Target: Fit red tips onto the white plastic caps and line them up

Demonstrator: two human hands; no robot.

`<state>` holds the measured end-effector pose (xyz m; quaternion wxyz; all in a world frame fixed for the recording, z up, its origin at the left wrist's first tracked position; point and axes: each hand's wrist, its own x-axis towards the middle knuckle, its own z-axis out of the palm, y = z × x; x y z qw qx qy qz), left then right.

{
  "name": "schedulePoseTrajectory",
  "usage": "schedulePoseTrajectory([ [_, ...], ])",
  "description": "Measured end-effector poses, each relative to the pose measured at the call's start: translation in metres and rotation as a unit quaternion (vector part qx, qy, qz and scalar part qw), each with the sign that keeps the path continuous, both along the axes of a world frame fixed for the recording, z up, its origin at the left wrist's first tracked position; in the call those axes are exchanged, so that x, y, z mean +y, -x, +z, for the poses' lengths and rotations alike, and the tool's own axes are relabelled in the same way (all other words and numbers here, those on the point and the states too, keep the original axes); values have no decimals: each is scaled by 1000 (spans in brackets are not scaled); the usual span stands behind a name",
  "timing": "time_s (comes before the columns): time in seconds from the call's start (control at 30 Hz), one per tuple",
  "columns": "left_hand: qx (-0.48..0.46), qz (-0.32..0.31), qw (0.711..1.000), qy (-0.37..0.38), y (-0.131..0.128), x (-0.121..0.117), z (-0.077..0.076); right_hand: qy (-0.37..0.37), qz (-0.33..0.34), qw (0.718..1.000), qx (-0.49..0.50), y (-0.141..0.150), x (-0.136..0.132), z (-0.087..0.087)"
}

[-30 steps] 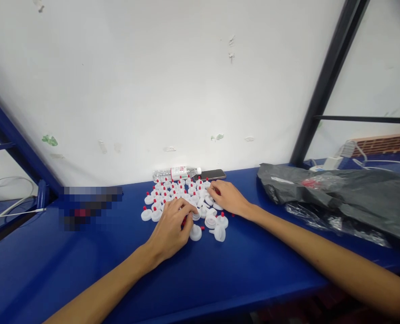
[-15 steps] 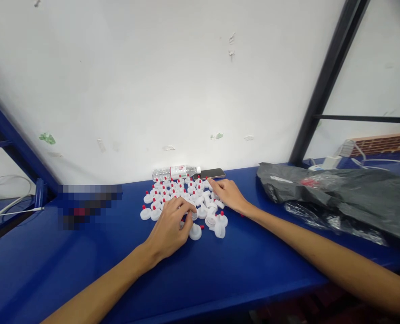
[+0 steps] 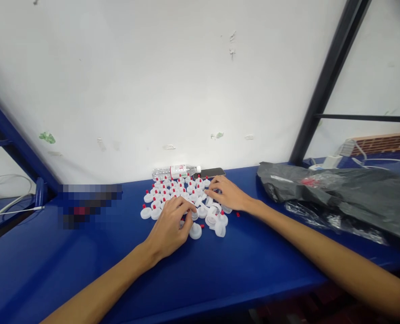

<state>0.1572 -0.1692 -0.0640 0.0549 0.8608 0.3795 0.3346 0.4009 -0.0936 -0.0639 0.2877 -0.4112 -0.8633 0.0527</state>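
Observation:
Several white plastic caps with red tips [image 3: 173, 191] lie in rows on the blue table [image 3: 220, 270], with looser ones near the front [image 3: 216, 225]. My left hand [image 3: 171, 227] rests at the front of the pile, fingers curled and pinched on something I cannot make out. My right hand [image 3: 228, 193] lies over the right side of the pile, fingers bent down onto the caps; what they grip is hidden. A single loose red tip [image 3: 237, 214] lies beside my right wrist.
A clear water bottle [image 3: 174, 172] lies on its side against the white wall, with a dark phone [image 3: 213, 173] next to it. A black plastic bag [image 3: 338, 198] covers the table's right part. A black post [image 3: 324, 85] rises at the right. White cables [image 3: 11, 207] at far left.
My right hand drew back from the far caps near the phone and settled lower over the pile's right side. My left hand has hardly moved.

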Motion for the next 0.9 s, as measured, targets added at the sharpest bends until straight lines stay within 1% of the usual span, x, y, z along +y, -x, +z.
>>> schedulePoseTrajectory([
  [0.07, -1, 0, 1000, 0, 0, 0, 0, 1, 0, 1000, 3, 0, -1, 2],
  [0.2, 0, -1, 1000, -3, -1, -1, -3, 18, 24, 999, -14, -1, -4, 8],
  [0.23, 1, -1, 1000, -10, -1, -2, -3, 22, 21, 999, -17, -1, -5, 9],
  [0.3, 4, 13, 999, -37, 1, 0, 2, 21, -5, 1000, 0, -2, -5, 9],
  [0.37, 23, 55, 995, -80, 7, 6, 11, 6, -31, 999, 37, -2, -3, 10],
  [0.43, 61, 126, 984, -110, 19, 17, 22, -10, -28, 998, 57, -1, 2, 13],
  [0.47, 81, 164, 977, -110, 27, 24, 26, -14, -18, 998, 52, 0, 6, 14],
  [0.5, 97, 200, 970, -96, 35, 32, 30, -11, -8, 999, 37, 2, 10, 16],
  [0.57, 120, 245, 962, -32, 51, 47, 31, 14, 6, 1000, -4, 10, 19, 19],
  [0.63, 121, 254, 959, 42, 63, 59, 25, 48, 8, 998, -42, 20, 28, 22],
  [0.7, 111, 239, 961, 82, 68, 67, 17, 70, 8, 996, -61, 31, 34, 24],
  [0.8, 100, 214, 968, 80, 65, 70, 7, 68, 5, 995, -77, 42, 37, 25],
  [0.9, 90, 210, 971, 64, 56, 73, 5, 51, -3, 993, -106, 47, 35, 25],
])
